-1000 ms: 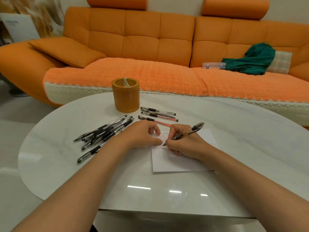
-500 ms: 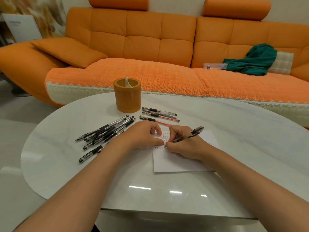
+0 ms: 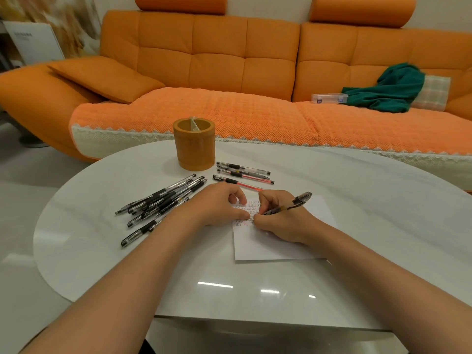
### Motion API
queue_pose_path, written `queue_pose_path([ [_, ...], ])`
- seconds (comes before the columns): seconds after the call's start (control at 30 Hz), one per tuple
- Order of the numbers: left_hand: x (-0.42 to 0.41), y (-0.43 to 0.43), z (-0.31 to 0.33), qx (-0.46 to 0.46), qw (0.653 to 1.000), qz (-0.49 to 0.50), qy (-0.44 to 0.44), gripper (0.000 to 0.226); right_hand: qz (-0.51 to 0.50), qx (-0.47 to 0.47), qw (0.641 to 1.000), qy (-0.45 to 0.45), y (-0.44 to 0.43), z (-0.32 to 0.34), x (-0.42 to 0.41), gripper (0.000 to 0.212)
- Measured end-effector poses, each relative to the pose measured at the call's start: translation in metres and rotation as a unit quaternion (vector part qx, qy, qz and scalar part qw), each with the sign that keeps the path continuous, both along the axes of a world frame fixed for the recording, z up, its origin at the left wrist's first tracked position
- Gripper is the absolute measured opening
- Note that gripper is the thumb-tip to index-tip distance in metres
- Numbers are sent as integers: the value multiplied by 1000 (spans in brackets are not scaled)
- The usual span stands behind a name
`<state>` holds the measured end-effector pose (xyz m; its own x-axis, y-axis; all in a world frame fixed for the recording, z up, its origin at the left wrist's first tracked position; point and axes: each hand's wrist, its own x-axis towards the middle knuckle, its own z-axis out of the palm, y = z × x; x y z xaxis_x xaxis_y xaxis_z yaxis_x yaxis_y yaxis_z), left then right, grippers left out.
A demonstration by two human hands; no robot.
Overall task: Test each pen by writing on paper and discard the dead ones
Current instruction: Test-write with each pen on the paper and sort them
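Note:
A white sheet of paper (image 3: 278,246) lies on the white oval table (image 3: 255,290), with rows of small black and red marks in its top left corner. My right hand (image 3: 278,221) grips a black pen (image 3: 291,206) with its tip down on the paper. My left hand (image 3: 219,205) rests loosely curled on the paper's left edge, fingertips beside the marks. A bunch of several black pens (image 3: 163,200) lies left of my hands. Three more pens (image 3: 242,172), two with red ink, lie behind my hands.
An orange cylindrical holder (image 3: 194,144) with one pen end showing inside stands at the table's back. Behind is an orange sofa (image 3: 229,72) with a green cloth (image 3: 390,88) and a clear plastic box (image 3: 329,98) on its seat.
The pen in my right hand has tilted slightly lower and shifted a little over the marks. My left hand stays on the paper.

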<state>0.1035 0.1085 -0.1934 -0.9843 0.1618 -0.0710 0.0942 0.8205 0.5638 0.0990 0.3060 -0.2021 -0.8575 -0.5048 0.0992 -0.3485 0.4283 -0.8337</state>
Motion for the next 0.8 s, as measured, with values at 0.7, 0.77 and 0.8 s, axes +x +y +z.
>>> queue_pose_path([
  [0.7,1,0,0,4,1000,2,3,32,7,-9,1000,-8,2,-2,0,22],
  [0.77,1,0,0,5,1000,2,2,32,2,-19,1000,-14,2,-1,0,22],
  [0.8,1,0,0,4,1000,1,1,31,1,-22,1000,-18,2,-1,1,22],
])
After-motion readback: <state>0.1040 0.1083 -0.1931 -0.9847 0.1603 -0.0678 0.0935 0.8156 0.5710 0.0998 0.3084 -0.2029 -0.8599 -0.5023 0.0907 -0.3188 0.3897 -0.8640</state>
